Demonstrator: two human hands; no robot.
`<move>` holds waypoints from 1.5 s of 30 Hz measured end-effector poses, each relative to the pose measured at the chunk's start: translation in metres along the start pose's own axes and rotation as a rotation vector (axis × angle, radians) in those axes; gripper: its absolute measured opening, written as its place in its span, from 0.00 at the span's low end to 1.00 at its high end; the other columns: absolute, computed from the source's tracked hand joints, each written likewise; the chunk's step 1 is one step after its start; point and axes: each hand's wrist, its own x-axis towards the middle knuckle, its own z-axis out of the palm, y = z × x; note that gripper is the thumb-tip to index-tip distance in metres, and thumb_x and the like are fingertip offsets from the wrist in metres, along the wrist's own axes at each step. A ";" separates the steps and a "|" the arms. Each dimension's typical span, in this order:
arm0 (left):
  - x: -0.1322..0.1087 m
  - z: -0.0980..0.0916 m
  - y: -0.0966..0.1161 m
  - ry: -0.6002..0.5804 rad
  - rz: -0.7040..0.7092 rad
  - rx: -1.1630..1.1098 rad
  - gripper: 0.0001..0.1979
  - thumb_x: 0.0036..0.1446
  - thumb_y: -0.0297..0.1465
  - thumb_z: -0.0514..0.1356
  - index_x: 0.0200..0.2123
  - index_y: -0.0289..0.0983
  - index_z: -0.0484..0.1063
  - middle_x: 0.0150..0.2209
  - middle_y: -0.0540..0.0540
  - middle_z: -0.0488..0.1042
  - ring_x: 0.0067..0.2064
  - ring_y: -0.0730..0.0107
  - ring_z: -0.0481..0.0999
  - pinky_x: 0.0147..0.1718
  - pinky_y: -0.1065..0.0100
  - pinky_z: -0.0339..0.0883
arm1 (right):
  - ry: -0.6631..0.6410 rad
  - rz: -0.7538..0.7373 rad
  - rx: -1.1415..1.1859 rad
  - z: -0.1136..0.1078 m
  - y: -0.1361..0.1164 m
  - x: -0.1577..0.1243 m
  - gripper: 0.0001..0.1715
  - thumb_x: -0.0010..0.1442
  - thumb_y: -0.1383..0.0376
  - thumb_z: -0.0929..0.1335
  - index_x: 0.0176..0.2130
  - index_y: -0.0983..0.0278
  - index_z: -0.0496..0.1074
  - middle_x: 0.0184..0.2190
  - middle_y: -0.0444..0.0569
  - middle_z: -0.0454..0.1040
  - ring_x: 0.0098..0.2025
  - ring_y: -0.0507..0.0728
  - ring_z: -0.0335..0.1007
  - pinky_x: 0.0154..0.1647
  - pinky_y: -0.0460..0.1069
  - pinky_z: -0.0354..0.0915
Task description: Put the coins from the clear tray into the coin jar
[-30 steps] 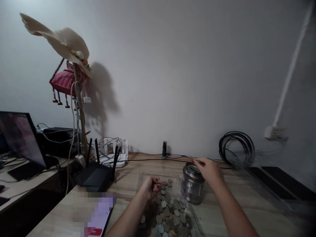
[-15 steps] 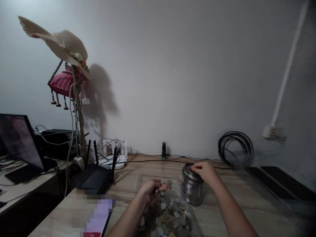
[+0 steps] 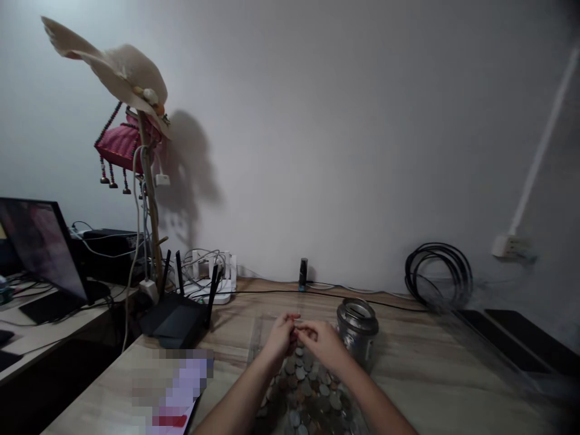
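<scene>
My left hand (image 3: 284, 333) is curled above a clear tray (image 3: 257, 339) of loose coins (image 3: 300, 386). Meeting it at the fingertips, my right hand (image 3: 319, 341) has thumb and fingers pinched together. Whatever lies between the fingers of either hand is hidden or too small to make out. Just right of the tray stands an upright metallic tin (image 3: 357, 326) with a slot in its lid; my right wrist and forearm pass in front of its lower left side. Both forearms cover parts of the tray and coins.
A phone-like device, partly pixelated (image 3: 181, 393), lies at left, with a black router (image 3: 174, 320) behind it. A small dark bottle (image 3: 302, 275) stands by the wall. Coiled black cable (image 3: 437, 275) and dark flat panels (image 3: 502, 341) are at right. A hat (image 3: 131, 72) hangs on a wooden stand.
My right hand has left the tin's lid and moved left to my left hand, uncovering the lid slot. My left hand has risen slightly and turned. The view has shifted a little.
</scene>
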 end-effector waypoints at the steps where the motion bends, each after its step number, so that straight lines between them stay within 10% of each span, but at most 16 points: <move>1: 0.001 0.000 0.000 0.000 0.010 0.012 0.19 0.47 0.39 0.51 0.41 0.36 0.59 0.11 0.61 0.52 0.10 0.84 0.47 0.13 0.78 0.35 | -0.015 0.005 0.017 0.009 0.000 0.000 0.14 0.51 0.61 0.61 0.29 0.65 0.74 0.20 0.46 0.71 0.22 0.52 0.62 0.22 0.45 0.54; 8: -0.003 0.005 -0.002 -0.072 0.019 0.008 0.12 0.48 0.38 0.52 0.32 0.35 0.64 0.11 0.58 0.54 0.11 0.85 0.48 0.13 0.78 0.36 | 0.145 0.065 0.048 0.017 -0.001 -0.004 0.12 0.49 0.65 0.62 0.31 0.64 0.73 0.27 0.48 0.74 0.28 0.53 0.66 0.29 0.46 0.59; 15: 0.004 -0.011 0.003 0.092 -0.342 -0.487 0.10 0.45 0.23 0.49 0.35 0.31 0.62 0.17 0.51 0.63 0.16 0.80 0.62 0.13 0.81 0.49 | 0.557 0.164 -0.259 -0.072 0.031 0.001 0.15 0.51 0.58 0.61 0.32 0.61 0.73 0.32 0.49 0.74 0.32 0.55 0.67 0.32 0.47 0.59; 23: 0.008 -0.013 -0.004 0.039 -0.356 -0.508 0.23 0.43 0.14 0.47 0.46 0.30 0.56 0.32 0.40 0.68 0.31 0.69 0.74 0.22 0.77 0.66 | 0.404 0.484 -0.455 -0.093 0.075 -0.003 0.13 0.47 0.58 0.62 0.28 0.56 0.74 0.27 0.47 0.74 0.28 0.56 0.67 0.22 0.47 0.54; 30: 0.001 -0.007 0.004 0.098 -0.354 -0.488 0.26 0.47 0.13 0.47 0.50 0.30 0.47 0.40 0.33 0.68 0.36 0.65 0.74 0.26 0.76 0.67 | 0.688 0.059 -0.492 -0.073 0.041 -0.002 0.16 0.53 0.62 0.59 0.36 0.64 0.72 0.33 0.51 0.73 0.37 0.57 0.64 0.37 0.50 0.58; 38: 0.005 -0.015 -0.002 -0.124 -0.352 -0.588 0.21 0.56 0.40 0.44 0.42 0.28 0.60 0.26 0.41 0.69 0.26 0.65 0.72 0.22 0.70 0.62 | -0.078 -0.163 -0.243 0.009 -0.004 -0.006 0.10 0.51 0.62 0.63 0.32 0.59 0.73 0.32 0.46 0.71 0.38 0.54 0.63 0.36 0.46 0.57; 45: 0.008 -0.017 -0.003 -0.127 -0.341 -0.610 0.18 0.56 0.37 0.44 0.38 0.28 0.63 0.22 0.43 0.68 0.22 0.70 0.68 0.24 0.72 0.60 | 0.009 -0.173 -0.190 0.004 -0.014 -0.008 0.12 0.53 0.64 0.61 0.32 0.59 0.73 0.31 0.46 0.72 0.37 0.53 0.63 0.36 0.47 0.58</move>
